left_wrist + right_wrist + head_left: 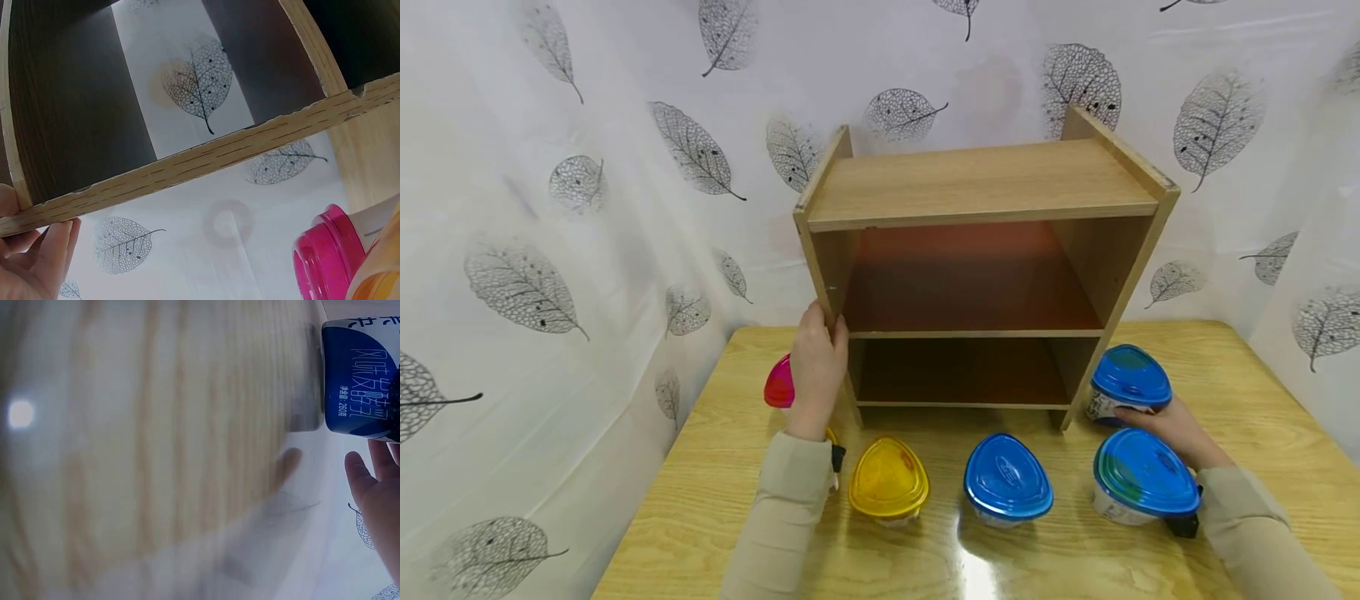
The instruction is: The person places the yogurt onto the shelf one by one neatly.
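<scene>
A small wooden shelf unit (985, 187) with dark interior boards stands on the table. My left hand (818, 362) grips the front edge of its left side panel; the left wrist view shows the thumb on one side of that edge and fingers (53, 253) on the other. At the unit's right foot sits a blue-lidded yogurt tub (1129, 375), its blue and white label (359, 387) printed with Chinese characters. My right hand (1180, 433) holds this tub from the right, thumb across its front; another blue-lidded tub (1146, 475) stands just in front of that hand.
A yellow-lidded tub (889, 479) and a third blue-lidded tub (1007, 479) stand before the shelf unit. Left of it is a pink-lidded tub (780, 383), partly hidden by my left hand. Leaf-patterned sheeting (610, 250) hangs behind the wooden table (700, 508).
</scene>
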The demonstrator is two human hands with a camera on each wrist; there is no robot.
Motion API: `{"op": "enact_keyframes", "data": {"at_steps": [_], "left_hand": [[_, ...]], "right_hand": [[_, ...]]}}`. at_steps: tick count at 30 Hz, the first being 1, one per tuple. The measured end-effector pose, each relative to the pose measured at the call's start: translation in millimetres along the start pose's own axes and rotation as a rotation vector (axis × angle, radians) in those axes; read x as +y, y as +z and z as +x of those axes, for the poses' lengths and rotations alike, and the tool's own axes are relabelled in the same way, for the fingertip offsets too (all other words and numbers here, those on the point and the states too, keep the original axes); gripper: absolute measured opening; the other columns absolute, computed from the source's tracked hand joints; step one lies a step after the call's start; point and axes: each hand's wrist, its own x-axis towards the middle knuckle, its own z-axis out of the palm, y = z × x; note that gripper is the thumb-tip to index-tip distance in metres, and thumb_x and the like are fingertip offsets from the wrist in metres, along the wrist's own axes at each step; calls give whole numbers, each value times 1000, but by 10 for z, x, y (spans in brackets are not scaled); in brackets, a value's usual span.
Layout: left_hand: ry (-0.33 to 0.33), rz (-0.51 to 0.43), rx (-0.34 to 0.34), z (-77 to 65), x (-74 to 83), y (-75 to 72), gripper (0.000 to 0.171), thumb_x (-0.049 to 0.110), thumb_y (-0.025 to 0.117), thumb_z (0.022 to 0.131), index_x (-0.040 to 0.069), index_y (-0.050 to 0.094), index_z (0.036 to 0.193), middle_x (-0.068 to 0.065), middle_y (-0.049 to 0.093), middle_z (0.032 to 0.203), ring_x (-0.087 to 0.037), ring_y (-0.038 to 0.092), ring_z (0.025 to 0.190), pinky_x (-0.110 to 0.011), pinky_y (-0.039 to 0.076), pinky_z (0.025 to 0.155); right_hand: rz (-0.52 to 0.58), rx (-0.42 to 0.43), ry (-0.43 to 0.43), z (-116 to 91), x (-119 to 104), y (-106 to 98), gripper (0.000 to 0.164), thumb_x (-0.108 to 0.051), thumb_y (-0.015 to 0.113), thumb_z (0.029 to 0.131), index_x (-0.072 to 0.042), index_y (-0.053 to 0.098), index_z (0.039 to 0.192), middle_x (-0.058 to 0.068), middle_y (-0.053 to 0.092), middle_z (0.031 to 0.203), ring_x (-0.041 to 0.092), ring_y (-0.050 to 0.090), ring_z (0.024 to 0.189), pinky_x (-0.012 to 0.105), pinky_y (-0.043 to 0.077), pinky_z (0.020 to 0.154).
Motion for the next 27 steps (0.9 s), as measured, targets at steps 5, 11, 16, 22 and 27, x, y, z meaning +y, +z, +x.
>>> {"op": "enact_keyframes", "data": {"at_steps": [5, 11, 16, 22, 27], "left_hand": [[7, 3, 16, -1, 2, 4, 20, 9, 55, 85, -7, 51, 97, -20, 56, 88, -33, 57, 78, -41, 50, 65], [15, 8, 25, 2, -8, 16, 20, 9, 55, 85, -7, 51, 97, -20, 56, 88, -34, 58, 77, -41, 50, 64], [0, 7, 20, 7, -17, 27, 22, 10, 55, 85, -7, 51, 99, -20, 56, 90, -33, 57, 77, -41, 50, 65], [-4, 6, 18, 6, -21, 29, 23, 10, 55, 85, -7, 51, 100, -20, 56, 91, -33, 57, 79, -41, 50, 67], [-11, 6, 15, 6, -18, 25, 20, 10, 55, 85, -6, 51, 97, -20, 56, 90, -33, 57, 78, -41, 50, 67]], "right_hand": [[-39, 21, -31, -9, 17, -26, 72, -19, 56, 87, 9, 10, 135, 32, 31, 128, 32, 39, 110, 55, 35, 85], [-28, 58, -81, -2, 50, -70, 68, -15, 59, 85, 8, 17, 134, -11, 43, 114, -14, 36, 93, 19, 41, 76], [-20, 69, -71, -20, 13, -92, 70, -17, 59, 85, 8, 16, 134, -3, 45, 115, -6, 41, 96, 32, 43, 83], [-42, 77, -61, -52, -50, -133, 70, -17, 58, 86, 7, 15, 136, -5, 41, 115, -13, 34, 91, 49, 40, 83], [-37, 89, -77, -72, -70, -152, 69, -16, 59, 85, 6, 17, 135, -21, 36, 109, -14, 36, 91, 19, 42, 73]]}}
